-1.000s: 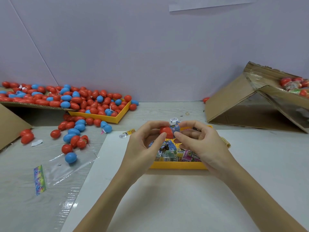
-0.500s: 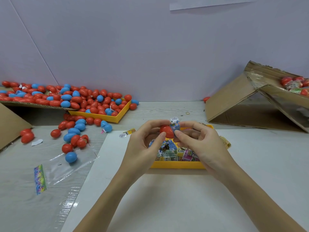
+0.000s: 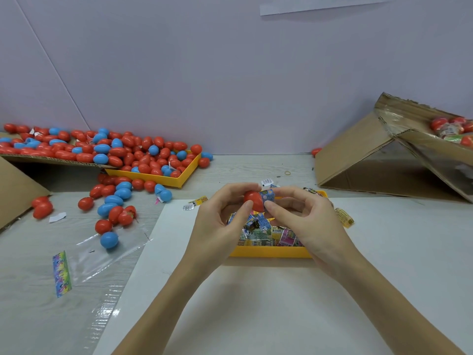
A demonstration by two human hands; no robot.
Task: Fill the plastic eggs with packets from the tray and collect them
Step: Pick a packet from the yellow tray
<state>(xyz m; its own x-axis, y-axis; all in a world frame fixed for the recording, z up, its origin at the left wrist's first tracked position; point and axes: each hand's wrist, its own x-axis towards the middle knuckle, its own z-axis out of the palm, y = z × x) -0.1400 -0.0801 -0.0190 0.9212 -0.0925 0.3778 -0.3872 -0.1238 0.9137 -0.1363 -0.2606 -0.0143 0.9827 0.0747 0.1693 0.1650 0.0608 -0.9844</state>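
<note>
At the centre of the frame the left hand (image 3: pixel 217 221) pinches a red egg half (image 3: pixel 254 201) between thumb and fingers, its open mouth turned toward the right of the frame, where the right hand (image 3: pixel 304 221) grips a rolled blue packet (image 3: pixel 267 196) whose long axis runs left-right straight into that mouth. Both are held just above the yellow packet tray (image 3: pixel 271 251), so the packet probably only needs pressing leftward. Loose red and blue eggs (image 3: pixel 112 201) lie at middle left, a cardboard box (image 3: pixel 363 160) at upper right, neither obstructing.
</note>
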